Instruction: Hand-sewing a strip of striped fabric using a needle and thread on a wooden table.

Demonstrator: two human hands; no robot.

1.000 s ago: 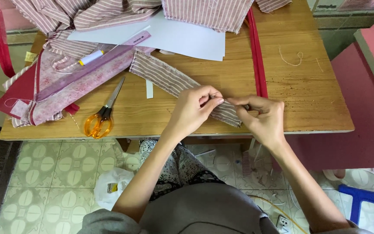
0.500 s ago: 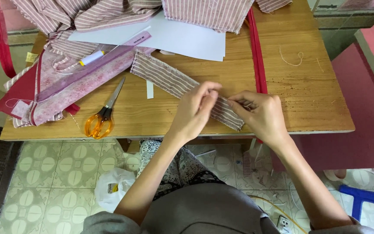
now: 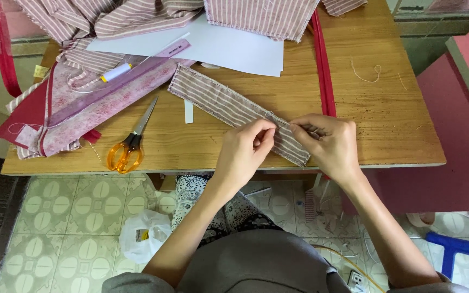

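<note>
A long striped pink-and-white fabric strip [image 3: 229, 106] is pinched at its near end between left hand [image 3: 245, 149] and right hand [image 3: 329, 144], mid hand-stitching, with steady tension judged needed.

The striped strip [image 3: 234, 108] is soft matt woven cloth; the tabletop [image 3: 386, 125] is grainy varnished wood; the scissors [image 3: 131, 141] have shiny metal blades and glossy orange plastic handles.

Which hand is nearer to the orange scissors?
Left. The left hand pinches the striped strip just right of the scissors; the right hand is farther right.
</note>
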